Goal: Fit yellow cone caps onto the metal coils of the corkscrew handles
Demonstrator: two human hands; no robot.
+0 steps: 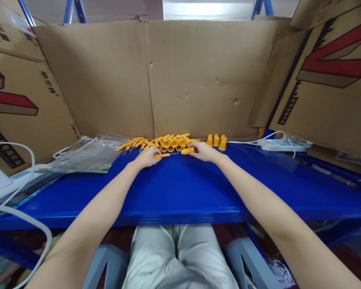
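My left hand (148, 157) is closed on a corkscrew (165, 155) with a yellow ridged handle; its metal spiral points right. Facing that spiral's tip is a yellow sleeve (187, 151), pinched in the fingers of my right hand (205, 151). The two parts lie in line near the back of the blue table (180, 184). Behind my hands, several yellow bell-shaped caps (174, 143) are stacked with their round openings toward me. More corkscrews (132, 143) with yellow handles lie in a heap to the left, some spirals showing. Exact shapes under my fingers are hidden.
Several yellow caps (217, 140) stand upright right of my right hand. Clear plastic bags (84, 154) lie at the left. A white power strip (284, 145) with cables sits at the right. Cardboard walls (198, 80) enclose the back and sides.
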